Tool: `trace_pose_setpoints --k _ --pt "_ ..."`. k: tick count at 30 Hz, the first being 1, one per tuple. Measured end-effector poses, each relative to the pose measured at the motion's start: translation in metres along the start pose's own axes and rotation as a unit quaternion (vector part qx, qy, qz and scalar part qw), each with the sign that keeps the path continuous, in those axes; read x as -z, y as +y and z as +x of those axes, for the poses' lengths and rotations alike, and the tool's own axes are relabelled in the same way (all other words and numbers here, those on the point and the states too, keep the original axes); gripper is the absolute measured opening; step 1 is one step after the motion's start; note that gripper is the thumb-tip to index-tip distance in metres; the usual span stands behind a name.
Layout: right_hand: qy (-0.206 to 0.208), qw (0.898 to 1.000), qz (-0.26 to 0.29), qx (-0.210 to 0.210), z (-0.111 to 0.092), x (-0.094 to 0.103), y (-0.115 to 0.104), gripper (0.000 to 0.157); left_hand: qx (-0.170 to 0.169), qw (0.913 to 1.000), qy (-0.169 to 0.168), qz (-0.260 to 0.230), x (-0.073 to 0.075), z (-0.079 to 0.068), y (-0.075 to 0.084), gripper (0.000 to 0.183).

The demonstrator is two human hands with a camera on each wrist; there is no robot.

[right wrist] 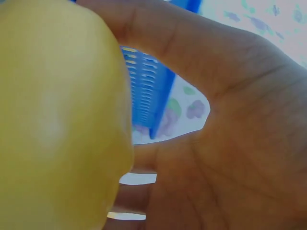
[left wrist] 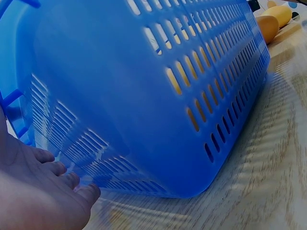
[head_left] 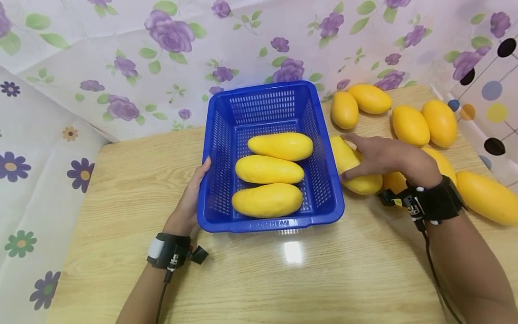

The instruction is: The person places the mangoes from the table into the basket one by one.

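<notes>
A blue slotted plastic basket (head_left: 206, 180) stands on the wooden table with three long yellow mangoes (head_left: 269, 171) lying crosswise in it. My left hand (head_left: 190, 193) holds the basket's left side. Its thumb lies over the rim, and in the left wrist view its fingers (left wrist: 72, 179) rest against the outer wall. On the basket's right, my right hand (head_left: 380, 157) grips a large yellow mango (head_left: 362, 183), thumb on the near side and fingers on the far side. In the right wrist view that mango (right wrist: 57, 120) fills the left part, and a gap shows between it and the palm.
Several more mangoes (head_left: 439, 123) lie on the table (head_left: 251, 279) at the right, some partly hidden by my right wrist. A flowered sheet (head_left: 133, 81) covers the wall behind, close to the basket's far side. Cables run from both wrist cameras along the forearms.
</notes>
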State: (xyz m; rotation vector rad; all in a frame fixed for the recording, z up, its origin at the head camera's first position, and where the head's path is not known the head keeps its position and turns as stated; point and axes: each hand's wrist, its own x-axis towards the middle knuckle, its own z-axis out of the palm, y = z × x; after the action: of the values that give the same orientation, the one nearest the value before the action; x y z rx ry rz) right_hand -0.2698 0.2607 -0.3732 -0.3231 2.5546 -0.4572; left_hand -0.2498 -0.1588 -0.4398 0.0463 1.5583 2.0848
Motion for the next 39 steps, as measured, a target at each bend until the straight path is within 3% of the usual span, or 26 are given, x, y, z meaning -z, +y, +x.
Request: trace_pose_setpoints --k 17,29,39 --pt "0.045 0.999 0.0 -0.003 -0.02 0.016 0.006 0.122 -0.006 1.0 0.001 -0.001 0.001 -0.001 -0.001 0.068" --pt "0.069 0.997 0.024 -0.004 -0.028 0.015 0.014 0.116 0.011 0.9995 -0.019 -0.022 0.002 -0.001 -0.005 0.071" --pt "0.078 0.997 0.026 -0.003 -0.03 0.02 0.012 0.114 0.003 0.9996 -0.021 -0.019 0.002 -0.002 -0.002 0.07"
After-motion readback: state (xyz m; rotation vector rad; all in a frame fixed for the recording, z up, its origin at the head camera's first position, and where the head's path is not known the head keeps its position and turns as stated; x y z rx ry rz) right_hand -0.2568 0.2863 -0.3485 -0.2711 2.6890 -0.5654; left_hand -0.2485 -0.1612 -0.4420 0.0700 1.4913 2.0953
